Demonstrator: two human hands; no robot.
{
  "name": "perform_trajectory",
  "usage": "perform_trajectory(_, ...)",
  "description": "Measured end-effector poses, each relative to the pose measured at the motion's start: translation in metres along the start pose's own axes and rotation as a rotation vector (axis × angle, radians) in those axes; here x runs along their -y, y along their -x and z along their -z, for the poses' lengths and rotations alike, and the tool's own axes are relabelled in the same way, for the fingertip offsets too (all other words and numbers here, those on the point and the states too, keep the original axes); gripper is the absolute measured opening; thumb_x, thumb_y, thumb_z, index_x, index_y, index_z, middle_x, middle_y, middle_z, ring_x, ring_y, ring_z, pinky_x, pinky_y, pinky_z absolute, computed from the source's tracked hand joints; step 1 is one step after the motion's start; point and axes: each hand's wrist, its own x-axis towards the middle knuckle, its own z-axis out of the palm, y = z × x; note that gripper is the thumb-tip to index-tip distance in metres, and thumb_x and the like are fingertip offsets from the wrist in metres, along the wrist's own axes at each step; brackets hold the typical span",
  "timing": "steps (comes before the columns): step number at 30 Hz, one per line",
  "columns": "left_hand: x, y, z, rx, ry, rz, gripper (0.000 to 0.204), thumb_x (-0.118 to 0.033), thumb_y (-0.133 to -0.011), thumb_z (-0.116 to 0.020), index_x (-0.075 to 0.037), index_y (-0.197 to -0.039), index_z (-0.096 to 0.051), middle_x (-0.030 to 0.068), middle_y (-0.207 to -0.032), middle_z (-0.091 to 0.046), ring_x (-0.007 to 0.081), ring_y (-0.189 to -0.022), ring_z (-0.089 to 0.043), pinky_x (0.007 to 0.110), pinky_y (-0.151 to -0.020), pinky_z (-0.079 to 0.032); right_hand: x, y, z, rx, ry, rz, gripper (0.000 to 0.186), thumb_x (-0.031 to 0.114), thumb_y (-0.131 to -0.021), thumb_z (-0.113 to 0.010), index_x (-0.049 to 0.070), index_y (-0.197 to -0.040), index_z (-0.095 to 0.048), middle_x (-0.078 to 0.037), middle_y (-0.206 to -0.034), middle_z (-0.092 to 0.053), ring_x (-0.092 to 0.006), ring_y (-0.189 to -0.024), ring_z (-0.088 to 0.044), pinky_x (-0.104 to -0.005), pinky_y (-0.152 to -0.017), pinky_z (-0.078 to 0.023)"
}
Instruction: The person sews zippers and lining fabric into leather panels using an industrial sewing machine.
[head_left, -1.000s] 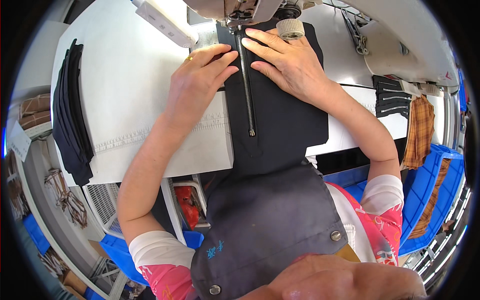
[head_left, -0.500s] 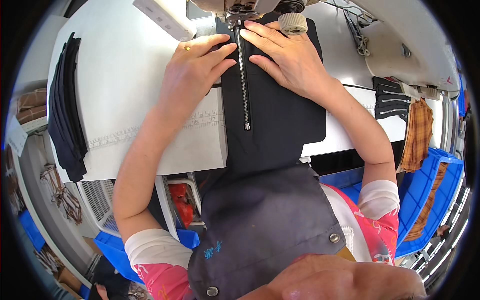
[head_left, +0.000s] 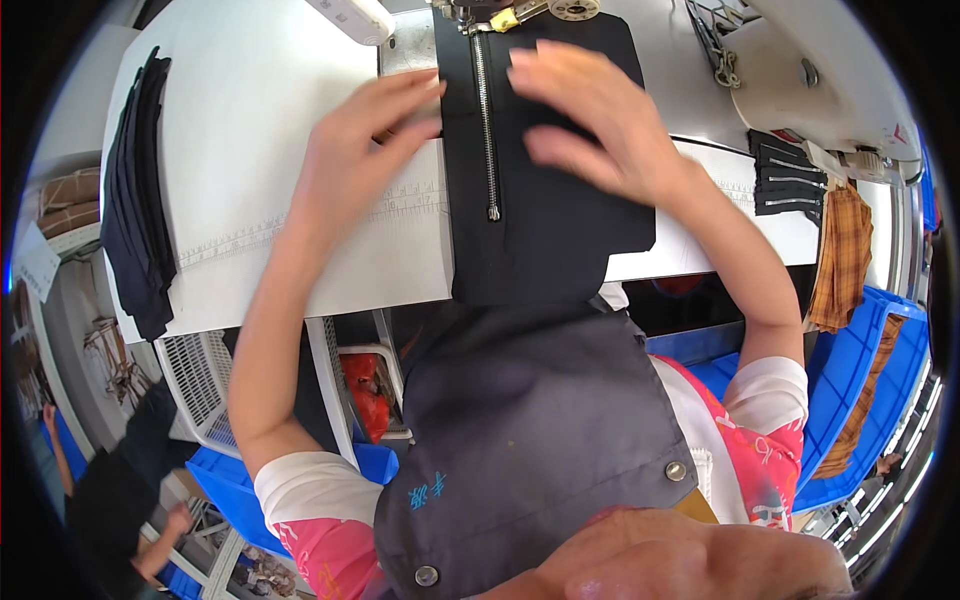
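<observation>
A black fabric panel (head_left: pixel 550 230) with a long metal zipper (head_left: pixel 485 140) lies under the sewing machine's presser foot (head_left: pixel 466 24). My left hand (head_left: pixel 365 140), blurred, is at the panel's left edge, fingers apart and fingertips near that edge. My right hand (head_left: pixel 600 130), also blurred, is over the panel to the right of the zipper, fingers stretched out. I cannot tell whether either one touches the fabric. A yellow-marked part (head_left: pixel 505 19) shows beside the foot.
Black pieces (head_left: pixel 135 190) lie stacked at the table's (head_left: pixel 260 180) left, short zippered pieces (head_left: pixel 785 175) and plaid fabric (head_left: pixel 840 250) at the right. Blue bins (head_left: pixel 840 400) and a white basket (head_left: pixel 195 385) flank me below. A dark-clothed person (head_left: pixel 120 500) is at lower left.
My hands have loosened from their placed positions, the left shifting leftward. The panel and zipper sit farther up the view, and more of the presser foot shows. A person has appeared at lower left.
</observation>
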Motion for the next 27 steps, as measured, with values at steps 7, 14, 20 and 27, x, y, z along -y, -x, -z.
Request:
perform_trajectory(7, -0.018, 0.098, -0.024, 0.038, -0.630, -0.481, 0.048, -0.016, -0.076, -0.075, -0.014, -0.122, -0.063, 0.0088, -0.129, -0.058, 0.0261, -0.120, -0.055, 0.046, -0.106, -0.035, 0.091, 0.069, 0.027, 0.313, 0.128, 0.021, 0.064, 0.022, -0.071, -0.074, 0.009, -0.131, -0.054, -0.012, -0.140, -0.049, -0.0311, -0.130, -0.046, -0.0456, -0.102, -0.041)
perform_trajectory(14, -0.016, 0.049, -0.027, -0.043, -0.588, -0.631, 0.034, -0.012, -0.077, -0.074, -0.011, -0.111, -0.068, 0.0040, -0.109, -0.063, 0.0205, -0.102, -0.061, 0.040, -0.095, -0.043, 0.087, 0.026, 0.043, -0.060, -0.248, -0.172, 0.020, 0.004, -0.076, -0.067, 0.000, -0.095, -0.064, -0.012, -0.086, -0.067, -0.0310, -0.080, -0.064, -0.0371, -0.069, -0.049)
perform_trajectory(20, -0.028, 0.028, -0.020, 0.162, -0.076, -0.352, 0.013, -0.008, -0.085, -0.068, 0.003, -0.092, -0.065, 0.0047, -0.083, -0.057, 0.0139, -0.071, -0.055, 0.027, -0.065, -0.043, 0.116, 0.049, 0.076, 0.032, -0.309, 0.029, 0.036, 0.034, -0.080, -0.072, -0.001, -0.083, -0.065, -0.009, -0.079, -0.066, -0.0266, -0.071, -0.064, -0.0359, -0.063, -0.051)
perform_trajectory(27, -0.029, 0.027, -0.024, 0.233, -0.135, -0.317, 0.019, -0.015, -0.090, -0.063, 0.003, -0.088, -0.062, 0.0055, -0.080, -0.053, 0.0159, -0.073, -0.053, 0.028, -0.067, -0.041, 0.103, 0.077, 0.033, 0.301, 0.060, -0.183, 0.064, 0.033, -0.074, -0.076, -0.002, -0.124, -0.056, -0.016, -0.118, -0.063, -0.0293, -0.080, -0.065, -0.0348, -0.070, -0.053)
